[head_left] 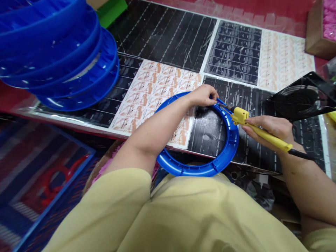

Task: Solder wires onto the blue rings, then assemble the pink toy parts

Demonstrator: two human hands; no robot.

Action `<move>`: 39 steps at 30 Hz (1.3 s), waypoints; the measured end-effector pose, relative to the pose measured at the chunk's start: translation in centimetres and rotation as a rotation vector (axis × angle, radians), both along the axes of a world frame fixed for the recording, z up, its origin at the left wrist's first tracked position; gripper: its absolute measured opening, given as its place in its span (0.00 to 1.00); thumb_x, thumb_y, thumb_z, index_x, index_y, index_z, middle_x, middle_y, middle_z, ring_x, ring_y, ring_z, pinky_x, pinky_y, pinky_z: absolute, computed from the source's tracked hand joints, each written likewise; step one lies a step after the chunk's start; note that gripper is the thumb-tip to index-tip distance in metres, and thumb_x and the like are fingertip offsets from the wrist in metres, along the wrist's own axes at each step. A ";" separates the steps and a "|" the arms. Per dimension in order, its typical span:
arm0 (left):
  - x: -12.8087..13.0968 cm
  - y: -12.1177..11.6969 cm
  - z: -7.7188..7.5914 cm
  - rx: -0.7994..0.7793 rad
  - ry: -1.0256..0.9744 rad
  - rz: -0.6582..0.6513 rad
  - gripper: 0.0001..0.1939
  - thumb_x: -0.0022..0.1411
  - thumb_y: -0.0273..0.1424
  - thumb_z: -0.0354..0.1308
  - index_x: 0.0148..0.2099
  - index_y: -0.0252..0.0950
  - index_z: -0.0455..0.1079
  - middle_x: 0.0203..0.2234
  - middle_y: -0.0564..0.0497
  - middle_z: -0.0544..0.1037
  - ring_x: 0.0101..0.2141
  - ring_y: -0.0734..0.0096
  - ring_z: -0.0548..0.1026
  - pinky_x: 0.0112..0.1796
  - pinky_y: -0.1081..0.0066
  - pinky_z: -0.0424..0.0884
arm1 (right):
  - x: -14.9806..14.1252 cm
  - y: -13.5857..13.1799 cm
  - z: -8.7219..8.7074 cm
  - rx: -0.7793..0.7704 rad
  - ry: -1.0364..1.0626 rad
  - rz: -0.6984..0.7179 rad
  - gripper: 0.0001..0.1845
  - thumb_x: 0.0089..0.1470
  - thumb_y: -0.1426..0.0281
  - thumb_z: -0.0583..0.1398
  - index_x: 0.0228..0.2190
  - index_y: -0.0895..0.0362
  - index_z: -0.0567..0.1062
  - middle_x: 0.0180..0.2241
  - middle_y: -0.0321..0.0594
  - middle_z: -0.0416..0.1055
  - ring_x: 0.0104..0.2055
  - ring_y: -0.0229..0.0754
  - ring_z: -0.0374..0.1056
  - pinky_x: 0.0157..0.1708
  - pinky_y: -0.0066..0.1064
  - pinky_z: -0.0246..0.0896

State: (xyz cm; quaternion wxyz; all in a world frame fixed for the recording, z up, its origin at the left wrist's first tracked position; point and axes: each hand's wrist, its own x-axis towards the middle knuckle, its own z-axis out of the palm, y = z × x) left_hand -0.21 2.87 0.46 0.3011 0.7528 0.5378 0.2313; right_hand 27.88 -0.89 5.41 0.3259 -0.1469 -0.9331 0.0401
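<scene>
A blue plastic ring [198, 170] lies at the table's front edge, its near side overhanging and close to my shirt. My left hand [204, 95] is closed at the ring's far rim, fingers bent and pinched on it; whether a small part is also between the fingertips is hidden. In my right hand [274, 129] is a yellow soldering iron [271, 137], gripped along its handle, with a black cord end running back past the wrist. Its metal tip points left and meets the ring's rim just beside my left fingertips.
Stacked blue rings [57, 59] rise at the left. A black fan [301, 94] stands tilted at the right. A cardboard box [319, 35] with pink pieces sits at the back right. Printed sheets [162, 84] cover the table. Below left, a blue crate [52, 206] holds red rings [57, 178].
</scene>
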 end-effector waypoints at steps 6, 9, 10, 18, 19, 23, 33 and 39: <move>0.1 -0.1 0.1 -0.003 -0.026 -0.002 0.07 0.51 0.23 0.59 0.31 0.32 0.79 0.43 0.45 0.82 0.47 0.59 0.78 0.53 0.63 0.70 | 0.1 0.3 0.7 -0.084 -0.063 -0.089 0.05 0.55 0.65 0.67 0.31 0.52 0.78 0.29 0.36 0.81 0.28 0.41 0.78 0.27 0.30 0.78; 0.2 -0.1 0.2 -0.010 -0.023 0.015 0.07 0.50 0.23 0.59 0.30 0.32 0.78 0.42 0.45 0.82 0.46 0.59 0.79 0.52 0.63 0.70 | 0.0 0.3 0.8 -0.085 -0.087 -0.047 0.04 0.57 0.66 0.66 0.32 0.53 0.78 0.29 0.37 0.81 0.28 0.41 0.78 0.27 0.30 0.77; 0.2 -0.1 0.2 -0.013 -0.023 0.020 0.06 0.50 0.22 0.59 0.30 0.32 0.78 0.42 0.45 0.82 0.46 0.59 0.79 0.51 0.63 0.70 | 0.0 0.3 0.9 -0.067 -0.081 -0.029 0.04 0.57 0.67 0.66 0.33 0.53 0.77 0.29 0.37 0.81 0.28 0.41 0.78 0.27 0.30 0.77; 0.1 0.0 -0.1 0.011 -0.044 0.009 0.05 0.49 0.23 0.59 0.28 0.33 0.77 0.40 0.47 0.83 0.45 0.59 0.79 0.51 0.63 0.70 | -0.1 0.4 1.0 0.037 -0.019 0.001 0.05 0.54 0.72 0.68 0.33 0.57 0.77 0.28 0.38 0.80 0.26 0.39 0.77 0.26 0.26 0.75; 0.1 0.0 -0.1 0.013 -0.038 0.009 0.05 0.49 0.23 0.59 0.28 0.33 0.77 0.40 0.47 0.83 0.45 0.59 0.79 0.50 0.63 0.71 | -0.1 0.4 1.0 0.032 -0.024 0.003 0.05 0.54 0.71 0.68 0.33 0.56 0.77 0.29 0.38 0.80 0.26 0.40 0.77 0.26 0.26 0.75; 0.2 0.0 -0.1 0.018 -0.032 0.008 0.05 0.49 0.23 0.59 0.28 0.34 0.76 0.39 0.48 0.83 0.45 0.61 0.79 0.50 0.65 0.71 | -0.3 0.6 1.0 -0.046 -0.055 -0.027 0.04 0.55 0.67 0.67 0.33 0.53 0.78 0.29 0.36 0.81 0.27 0.41 0.78 0.26 0.29 0.76; 0.0 0.2 -0.4 0.026 -0.053 -0.003 0.05 0.49 0.23 0.59 0.27 0.35 0.76 0.38 0.49 0.83 0.45 0.61 0.79 0.50 0.64 0.71 | 0.8 -0.6 1.9 0.061 -0.003 -0.137 0.06 0.54 0.71 0.68 0.34 0.52 0.75 0.29 0.38 0.80 0.26 0.41 0.77 0.23 0.26 0.71; 0.1 0.1 -0.1 0.014 -0.048 0.006 0.04 0.50 0.23 0.60 0.27 0.34 0.76 0.39 0.47 0.84 0.45 0.60 0.80 0.50 0.65 0.71 | 0.7 -0.6 0.7 0.093 -0.004 -0.165 0.09 0.55 0.68 0.68 0.38 0.54 0.75 0.31 0.40 0.81 0.26 0.40 0.77 0.24 0.25 0.71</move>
